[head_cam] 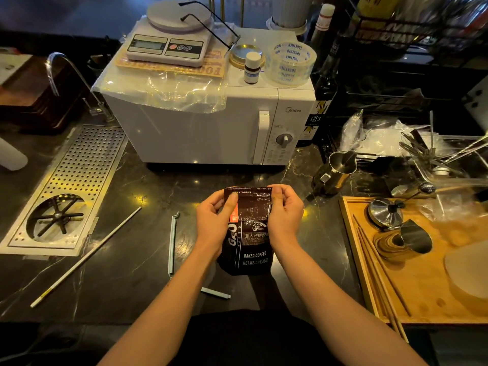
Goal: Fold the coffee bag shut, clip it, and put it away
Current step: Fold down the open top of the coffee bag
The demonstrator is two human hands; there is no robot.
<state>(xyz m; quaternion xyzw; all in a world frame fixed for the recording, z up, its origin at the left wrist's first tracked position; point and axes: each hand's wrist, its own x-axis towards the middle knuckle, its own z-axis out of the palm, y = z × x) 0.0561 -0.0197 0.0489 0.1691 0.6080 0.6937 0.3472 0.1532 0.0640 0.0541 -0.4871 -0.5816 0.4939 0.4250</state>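
Note:
A dark brown coffee bag (250, 244) with white lettering stands upright on the black counter in front of me. My left hand (215, 220) pinches its upper left corner, thumb on the front. My right hand (286, 215) grips the upper right corner. The bag's top edge is flattened between both hands. A long grey sealing clip (173, 244) lies open on the counter just left of my left forearm; its other arm (215, 292) pokes out to the right from under my left forearm. A white rod (87, 256) lies diagonally further left.
A white microwave (211, 122) stands behind the bag, carrying a scale (169, 43), a tape roll (290, 63) and a small bottle. A perforated metal drain tray (71, 186) is at left. At right sit a steel pitcher (336, 173) and a wooden tray (422, 260) with tools.

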